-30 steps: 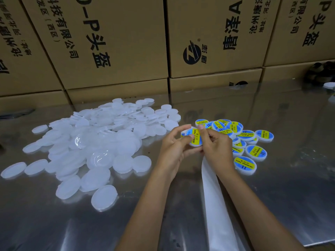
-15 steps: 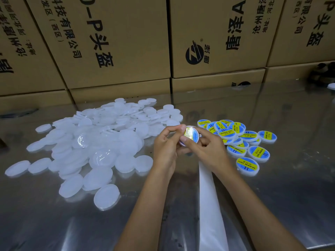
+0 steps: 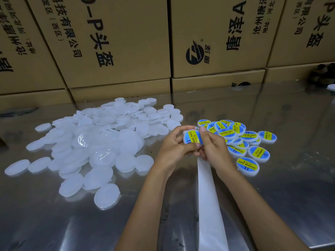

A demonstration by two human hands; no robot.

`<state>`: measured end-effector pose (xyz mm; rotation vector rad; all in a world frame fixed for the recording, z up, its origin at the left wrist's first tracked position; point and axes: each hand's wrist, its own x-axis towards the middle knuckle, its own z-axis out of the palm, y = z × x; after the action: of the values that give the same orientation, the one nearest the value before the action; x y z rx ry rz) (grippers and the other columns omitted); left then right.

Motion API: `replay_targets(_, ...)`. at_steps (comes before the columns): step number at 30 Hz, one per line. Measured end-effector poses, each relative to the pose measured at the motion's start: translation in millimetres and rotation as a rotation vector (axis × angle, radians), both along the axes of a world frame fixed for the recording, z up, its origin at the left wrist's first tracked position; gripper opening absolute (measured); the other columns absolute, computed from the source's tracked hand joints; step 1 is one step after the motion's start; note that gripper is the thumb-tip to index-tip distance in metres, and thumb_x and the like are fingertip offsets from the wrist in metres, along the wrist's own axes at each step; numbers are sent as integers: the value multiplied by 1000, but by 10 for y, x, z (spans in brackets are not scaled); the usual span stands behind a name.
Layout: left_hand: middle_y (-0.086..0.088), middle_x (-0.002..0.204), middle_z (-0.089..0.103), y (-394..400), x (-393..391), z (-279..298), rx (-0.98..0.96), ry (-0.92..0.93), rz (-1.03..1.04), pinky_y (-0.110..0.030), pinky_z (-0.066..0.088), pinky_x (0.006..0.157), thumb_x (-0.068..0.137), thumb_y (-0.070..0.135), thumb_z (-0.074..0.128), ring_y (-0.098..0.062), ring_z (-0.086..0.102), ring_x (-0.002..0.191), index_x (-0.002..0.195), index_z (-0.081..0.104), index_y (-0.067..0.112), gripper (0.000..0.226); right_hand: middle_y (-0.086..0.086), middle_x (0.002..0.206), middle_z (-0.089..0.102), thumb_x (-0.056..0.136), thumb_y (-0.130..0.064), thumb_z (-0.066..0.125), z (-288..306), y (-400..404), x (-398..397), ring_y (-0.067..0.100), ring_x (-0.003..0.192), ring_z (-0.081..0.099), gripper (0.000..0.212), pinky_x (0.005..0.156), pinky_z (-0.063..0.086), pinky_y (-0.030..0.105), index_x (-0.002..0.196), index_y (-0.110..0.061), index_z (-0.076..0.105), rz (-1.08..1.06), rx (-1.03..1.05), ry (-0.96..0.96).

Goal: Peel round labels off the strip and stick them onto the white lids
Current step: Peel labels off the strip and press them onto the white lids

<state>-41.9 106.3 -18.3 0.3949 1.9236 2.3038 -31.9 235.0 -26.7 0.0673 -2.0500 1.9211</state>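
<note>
A white lid bearing a blue and yellow round label (image 3: 192, 137) is held up above the metal table (image 3: 290, 178) between both hands. My left hand (image 3: 171, 151) grips its left rim with curled fingers. My right hand (image 3: 212, 147) pinches its right side, thumb on the label. A white backing strip (image 3: 208, 200) hangs from under my right hand down toward me. Bare white lids (image 3: 101, 142) lie heaped at the left. Labelled lids (image 3: 241, 140) are piled at the right.
Stacked brown cardboard boxes (image 3: 116, 42) with black print wall off the back of the table. A dark object (image 3: 320, 73) sits at the far right edge by the boxes. Shiny table surface spreads in front and to the right.
The lid in my hands has turned so its label faces up toward me. Both hands stayed together at the centre, shifting only slightly.
</note>
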Motion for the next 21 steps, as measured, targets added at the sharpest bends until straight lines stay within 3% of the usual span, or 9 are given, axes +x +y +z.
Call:
replay_targets(2, -9, 97, 76, 10, 2, -19, -35, 36, 44, -30, 58, 60, 80, -6, 79, -24, 68, 71, 111, 62, 12, 40, 7, 44, 37, 105, -43, 36, 40, 2, 8, 9, 38, 34, 52, 43, 32, 19, 74, -25, 74, 41, -31, -61)
replay_targets(5, -11, 89, 76, 19, -5, -36, -38, 42, 85, -29, 54, 51, 77, -1, 84, -24, 68, 61, 100, 58, 15, 38, 1, 39, 35, 104, -53, 29, 103, 0, 42, 6, 35, 35, 53, 39, 29, 13, 103, -28, 76, 109, -22, -121)
replay_targets(8, -9, 83, 76, 35, -17, -51, -58, 31, 181, -28, 52, 44, 79, 7, 84, -24, 70, 57, 92, 58, 12, 30, 3, 40, 36, 102, -57, 28, 147, -22, 71, 8, 36, 33, 54, 39, 26, 18, 103, -32, 76, 181, -5, -169)
replay_targets(11, -7, 76, 76, 20, -43, -54, 2, -29, 319, -25, 52, 46, 85, 15, 80, -20, 70, 59, 86, 61, 6, 21, -1, 47, 47, 100, -52, 44, 142, -42, 124, 8, 41, 33, 36, 42, 25, 20, 89, -39, 76, 314, 61, -160)
replay_targets(13, -2, 71, 75, -9, -67, -55, 8, -60, 391, -25, 55, 52, 88, 20, 78, -15, 70, 63, 82, 62, 5, 22, -4, 52, 49, 95, -37, 63, 111, -61, 145, 8, 43, 32, 14, 41, 26, 18, 104, -37, 73, 381, 48, -135)
replay_targets(17, -1, 72, 72, -7, -76, -51, -27, -63, 377, -34, 59, 65, 97, 23, 67, -13, 67, 65, 92, 68, -1, 25, -8, 43, 47, 95, -25, 65, 64, -57, 103, 3, 41, 46, 25, 49, 32, 18, 119, -25, 69, 272, -18, -142)
replay_targets(21, -19, 103, 73, 11, -46, -16, 17, -70, 200, -30, 59, 63, 104, 10, 50, -20, 71, 75, 117, 68, -1, 24, 0, 42, 40, 101, -24, 55, 46, -3, 52, 13, 40, 31, 23, 42, 27, 21, 117, -20, 71, 127, -59, -88)
